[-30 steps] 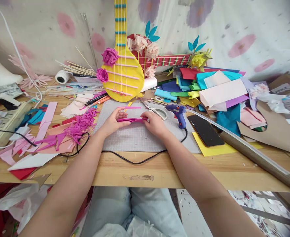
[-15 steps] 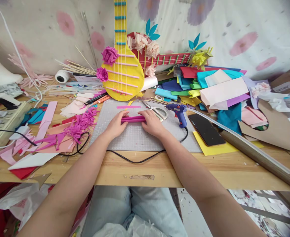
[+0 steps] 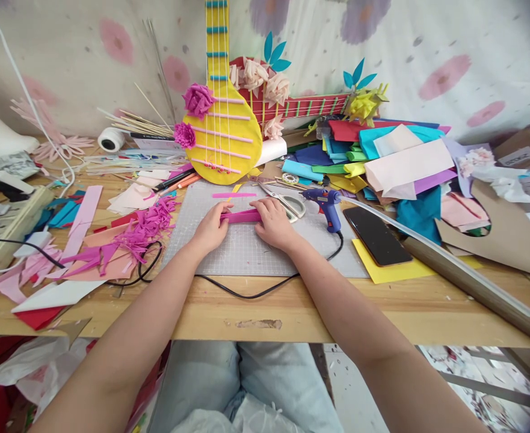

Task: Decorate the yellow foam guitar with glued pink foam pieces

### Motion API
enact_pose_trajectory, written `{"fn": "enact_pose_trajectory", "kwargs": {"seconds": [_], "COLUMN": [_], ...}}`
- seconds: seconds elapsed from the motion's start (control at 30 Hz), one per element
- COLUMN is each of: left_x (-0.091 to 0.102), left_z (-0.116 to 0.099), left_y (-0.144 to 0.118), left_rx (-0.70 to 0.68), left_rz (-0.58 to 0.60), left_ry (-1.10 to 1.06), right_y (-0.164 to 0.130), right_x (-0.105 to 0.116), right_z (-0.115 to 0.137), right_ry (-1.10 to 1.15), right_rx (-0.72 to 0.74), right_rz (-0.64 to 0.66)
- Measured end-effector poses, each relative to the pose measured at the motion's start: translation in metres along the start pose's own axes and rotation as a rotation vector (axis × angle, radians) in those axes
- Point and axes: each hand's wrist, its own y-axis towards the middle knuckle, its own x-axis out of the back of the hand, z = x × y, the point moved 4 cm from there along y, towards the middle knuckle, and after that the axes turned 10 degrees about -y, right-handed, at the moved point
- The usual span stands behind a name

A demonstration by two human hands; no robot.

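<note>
Both of my hands press on a folded magenta foam strip [image 3: 242, 216] that lies on the grey cutting mat [image 3: 246, 252]. My left hand [image 3: 211, 227] holds its left end, my right hand [image 3: 272, 222] its right end. A thin pink strip [image 3: 234, 195] lies on the mat just beyond them. Scissors [image 3: 287, 203] and a blue glue gun [image 3: 325, 205] lie right of my right hand.
A yellow paper guitar [image 3: 223, 129] leans against the back wall. Stacked coloured foam sheets [image 3: 382, 159] fill the right side. A black phone [image 3: 375, 236] rests on yellow paper. Magenta fringe scraps [image 3: 133, 237] and a black cable [image 3: 242, 291] lie at left and front.
The strip has been pressed flatter and folded shorter, and both hands have moved slightly further away along the mat. The view has shifted a little.
</note>
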Motion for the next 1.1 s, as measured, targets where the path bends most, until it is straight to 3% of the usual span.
{"fn": "enact_pose_trajectory", "kwargs": {"seconds": [0.23, 0.63, 0.87, 1.1], "left_x": [-0.004, 0.002, 0.002, 0.003], "left_z": [0.000, -0.007, -0.004, -0.003], "left_y": [-0.003, -0.002, -0.002, -0.002], "left_rx": [-0.068, -0.003, -0.050, 0.017], "left_rz": [0.065, -0.062, -0.045, -0.063], "left_ry": [0.060, -0.051, 0.027, -0.040], "right_y": [0.000, 0.003, 0.000, -0.001], "right_x": [-0.005, 0.008, 0.000, 0.000], "right_z": [0.004, 0.004, -0.006, -0.012], "right_ry": [-0.004, 0.053, 0.104, 0.274], "right_rx": [0.038, -0.021, -0.030, -0.079], "right_rz": [-0.017, 0.002, -0.021, -0.024]}}
